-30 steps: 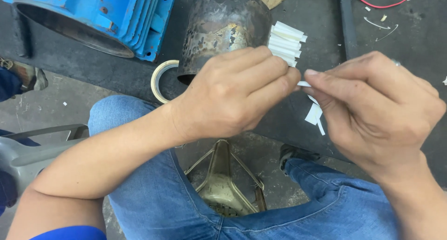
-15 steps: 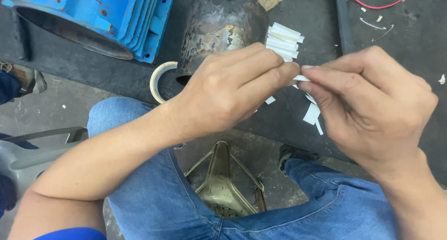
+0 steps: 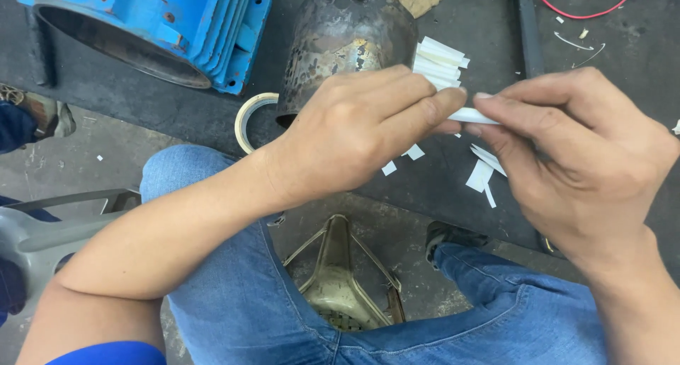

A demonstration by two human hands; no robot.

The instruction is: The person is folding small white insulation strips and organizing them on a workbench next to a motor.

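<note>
Fingers [image 3: 432,113] of the left hand [image 3: 354,135] and of the right hand [image 3: 574,163] are closing together on a narrow white paper strip [image 3: 473,116], each hand pinching one end and holding it in the air just above the dark bench [image 3: 489,25]. Judging by how things lie, the work is looking partly done: a stack of white strips [image 3: 438,62] of like shape is sitting on the bench just beyond the hands, beside a scorched metal cylinder [image 3: 340,39], while loose white offcuts [image 3: 483,170] are lying scattered below the strip. Whether the held strip is being folded or creased is too hidden to tell. A roll of pale tape [image 3: 248,117] is resting at the bench's edge behind the left wrist, and a blue motor housing [image 3: 163,25] is lying well off to the left. Red wire scraps [image 3: 574,12] are lying at the far right. The person, in blue jeans [image 3: 241,294], is sitting over a metal frame [image 3: 340,280] on the floor.
</note>
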